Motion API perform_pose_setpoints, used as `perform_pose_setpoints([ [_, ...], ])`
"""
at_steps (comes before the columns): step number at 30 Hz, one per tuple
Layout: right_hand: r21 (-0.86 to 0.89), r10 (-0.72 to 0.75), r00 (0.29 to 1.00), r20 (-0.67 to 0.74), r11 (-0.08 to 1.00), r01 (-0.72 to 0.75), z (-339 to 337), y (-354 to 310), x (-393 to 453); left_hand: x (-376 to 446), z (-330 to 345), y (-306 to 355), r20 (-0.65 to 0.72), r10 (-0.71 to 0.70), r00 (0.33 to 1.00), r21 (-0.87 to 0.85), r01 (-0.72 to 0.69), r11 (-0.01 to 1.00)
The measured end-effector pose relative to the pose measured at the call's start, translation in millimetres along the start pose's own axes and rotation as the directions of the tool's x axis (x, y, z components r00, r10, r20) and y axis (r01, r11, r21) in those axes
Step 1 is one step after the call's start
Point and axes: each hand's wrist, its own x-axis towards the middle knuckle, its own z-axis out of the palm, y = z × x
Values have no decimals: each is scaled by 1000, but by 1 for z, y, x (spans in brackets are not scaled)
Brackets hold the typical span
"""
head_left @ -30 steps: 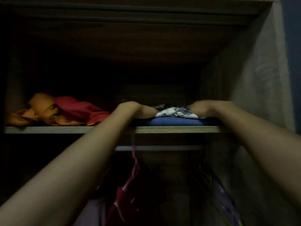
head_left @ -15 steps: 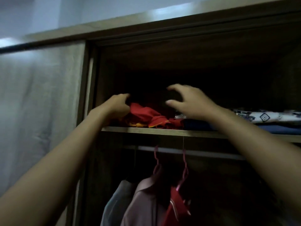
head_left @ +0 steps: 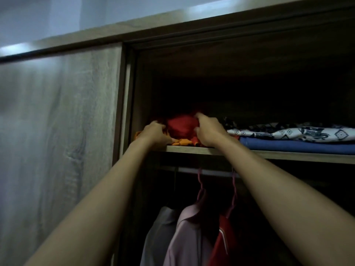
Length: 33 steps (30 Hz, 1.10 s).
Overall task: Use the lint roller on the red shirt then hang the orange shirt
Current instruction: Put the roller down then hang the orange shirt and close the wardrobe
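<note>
While both your arms reach up into the wardrobe, the head view shows your hands on the upper shelf, which serves as the landmark. Your left hand is clenched on the crumpled clothes at the shelf's left end, though which fabric it grips cannot be told. Your right hand grasps the red shirt, fingers curled over its top. The orange shirt lies under the red one, touching the shelf's front edge. Right of your hands on the shelf, a patterned white cloth rests on a folded blue garment. Below the shelf, pink hangers carry hung garments.
</note>
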Motion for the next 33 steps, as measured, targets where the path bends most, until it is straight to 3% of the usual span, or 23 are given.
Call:
perform_pose_setpoints([
  [3,180,130,959,-251,980,-85,-11,-3,-6,5,2,-3,-5,-23,1000,9,23,1000],
  [6,426,217,894,-391,904,-33,-28,-14,-17,8,4,-5,-11,-52,999,16,52,999],
  [9,502,222,835,-504,862,74,-46,-27,-32,11,5,-9,-8,-23,1000,6,23,1000],
  [12,503,212,796,-567,855,130,-67,-35,-49,8,8,-12,-97,15,995,-37,-19,999],
  [14,482,203,813,-546,870,106,-78,-34,-61,-9,7,-9,-329,124,936,-104,-167,981],
  [16,472,231,844,-484,881,30,-79,-29,-72,-42,7,0,-624,185,760,-220,-397,891],
  [17,480,258,854,-452,877,-11,-78,-25,-78,-62,7,7,-715,179,675,-262,-496,828],
  [19,525,328,863,-385,846,-88,-69,-19,-88,-98,13,21,-752,275,599,-253,-648,718],
  [21,596,394,861,-323,791,-139,-59,-15,-95,-119,21,33,-651,465,601,-168,-711,683],
  [23,672,449,847,-285,723,-157,-55,-14,-100,-126,29,41,-524,573,630,-69,-702,709],
  [27,840,502,857,-114,509,-187,-60,-13,-118,-132,25,53,-499,547,672,-129,-682,720],
  [33,881,473,874,109,361,-306,-81,4,-161,-156,3,90,-544,532,648,-127,-691,712],
])
